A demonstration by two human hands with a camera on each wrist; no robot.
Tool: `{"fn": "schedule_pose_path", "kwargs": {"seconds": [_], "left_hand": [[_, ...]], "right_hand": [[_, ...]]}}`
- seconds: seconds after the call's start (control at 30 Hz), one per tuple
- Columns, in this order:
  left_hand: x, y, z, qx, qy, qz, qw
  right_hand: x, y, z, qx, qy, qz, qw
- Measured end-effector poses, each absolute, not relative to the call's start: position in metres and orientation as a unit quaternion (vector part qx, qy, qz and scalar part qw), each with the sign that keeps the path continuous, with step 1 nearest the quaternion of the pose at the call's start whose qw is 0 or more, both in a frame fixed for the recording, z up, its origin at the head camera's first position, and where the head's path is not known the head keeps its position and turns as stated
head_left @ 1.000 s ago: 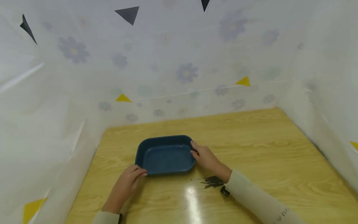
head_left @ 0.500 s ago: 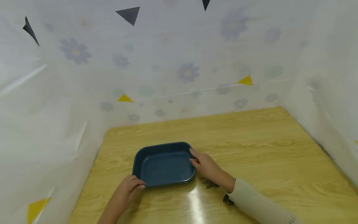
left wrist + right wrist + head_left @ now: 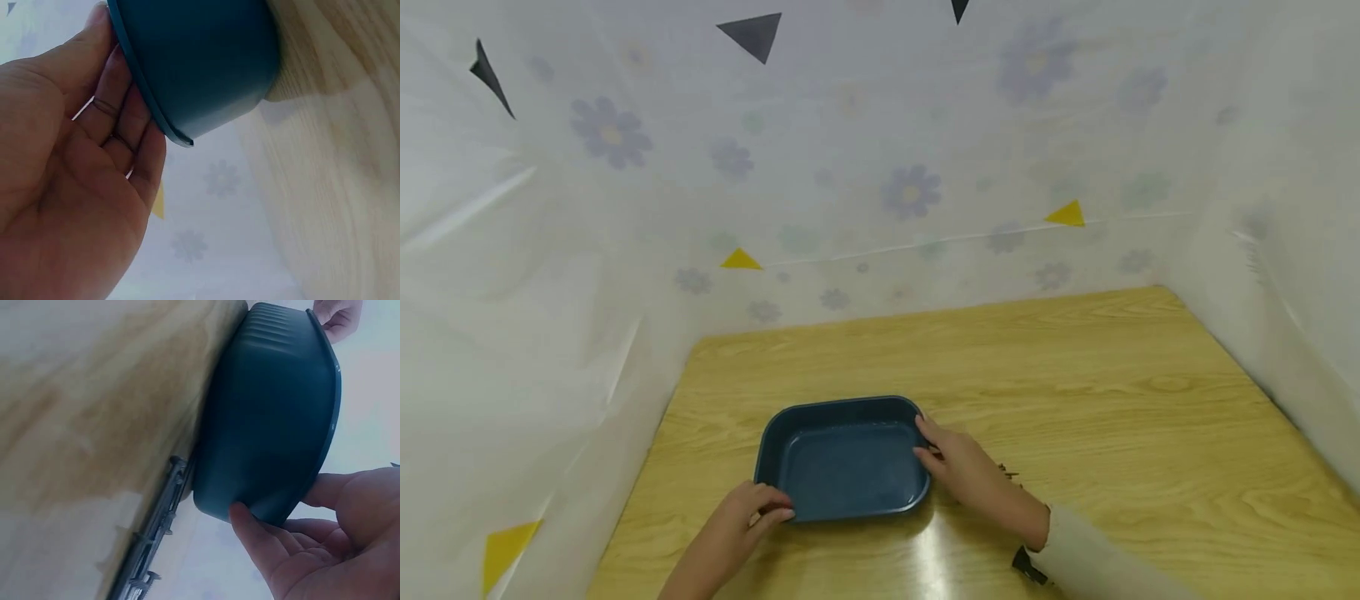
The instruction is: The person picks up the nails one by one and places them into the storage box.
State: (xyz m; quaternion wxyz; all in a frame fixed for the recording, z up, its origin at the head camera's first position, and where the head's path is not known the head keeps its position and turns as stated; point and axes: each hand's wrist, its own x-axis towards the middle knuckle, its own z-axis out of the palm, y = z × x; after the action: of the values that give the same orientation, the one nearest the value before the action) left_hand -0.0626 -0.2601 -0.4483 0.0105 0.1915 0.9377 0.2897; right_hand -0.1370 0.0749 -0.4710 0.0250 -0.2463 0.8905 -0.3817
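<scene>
A dark blue rectangular plastic basin (image 3: 850,471), with nothing in it, is between my two hands over the wooden table. My left hand (image 3: 737,521) pinches its near left corner; in the left wrist view, thumb and fingers meet at the rim of the basin (image 3: 200,62). At the right end my right hand (image 3: 966,471) grips the rim, with fingers against the outer wall of the basin (image 3: 269,419) in the right wrist view. Whether the base touches the table, I cannot tell. Several metal nails (image 3: 145,540) lie beside the basin, mostly hidden by my right forearm in the head view.
The wood-grain table (image 3: 1075,375) reaches back to a pale flower-patterned sheet (image 3: 880,125). Similar pale sheets (image 3: 527,333) hang at the sides, with yellow and black triangles stuck on. A small black object (image 3: 1028,565) sits at my right sleeve.
Both hands have drawn the basin nearer to me, keeping their hold on the rim. The nails, plainly seen a second ago, are now mostly covered by my right hand and forearm.
</scene>
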Motion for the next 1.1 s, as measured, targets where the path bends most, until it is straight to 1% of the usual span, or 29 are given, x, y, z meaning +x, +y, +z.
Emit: {"fn": "schedule_pose_path", "kwargs": {"seconds": [0.13, 0.2, 0.23, 0.3, 0.37, 0.43, 0.53, 0.63, 0.7, 0.77, 0.93, 1.1], "left_hand": [[-0.066, -0.255, -0.447, 0.166, 0.947, 0.273, 0.023], [-0.068, -0.253, -0.446, 0.155, 0.951, 0.267, 0.007], [-0.069, -0.253, -0.446, 0.154, 0.953, 0.26, -0.013], [-0.072, -0.254, -0.445, 0.148, 0.954, 0.249, -0.071], [-0.076, -0.256, -0.442, 0.141, 0.951, 0.24, -0.136], [-0.083, -0.258, -0.439, 0.141, 0.945, 0.228, -0.188], [-0.096, -0.26, -0.436, 0.145, 0.938, 0.216, -0.229], [-0.111, -0.26, -0.437, 0.155, 0.936, 0.189, -0.251], [-0.122, -0.26, -0.439, 0.16, 0.938, 0.173, -0.255], [-0.134, -0.259, -0.444, 0.167, 0.94, 0.163, -0.248], [-0.157, -0.253, -0.458, 0.202, 0.945, 0.152, -0.208], [-0.172, -0.243, -0.466, 0.229, 0.947, 0.138, -0.181]], "right_hand": [[-0.137, 0.084, -0.473, -0.23, 0.888, -0.397, 0.035], [-0.139, 0.091, -0.473, -0.218, 0.892, -0.396, 0.029], [-0.14, 0.095, -0.473, -0.217, 0.894, -0.391, 0.022], [-0.144, 0.101, -0.472, -0.219, 0.899, -0.378, 0.008], [-0.147, 0.107, -0.47, -0.236, 0.904, -0.357, -0.004], [-0.15, 0.11, -0.469, -0.255, 0.906, -0.337, -0.01], [-0.153, 0.114, -0.471, -0.29, 0.909, -0.299, -0.019], [-0.155, 0.116, -0.476, -0.332, 0.908, -0.252, -0.028], [-0.156, 0.116, -0.48, -0.358, 0.905, -0.227, -0.038], [-0.156, 0.115, -0.483, -0.376, 0.901, -0.212, -0.044], [-0.158, 0.113, -0.491, -0.405, 0.89, -0.206, -0.048], [-0.161, 0.111, -0.494, -0.418, 0.885, -0.2, -0.046]]}}
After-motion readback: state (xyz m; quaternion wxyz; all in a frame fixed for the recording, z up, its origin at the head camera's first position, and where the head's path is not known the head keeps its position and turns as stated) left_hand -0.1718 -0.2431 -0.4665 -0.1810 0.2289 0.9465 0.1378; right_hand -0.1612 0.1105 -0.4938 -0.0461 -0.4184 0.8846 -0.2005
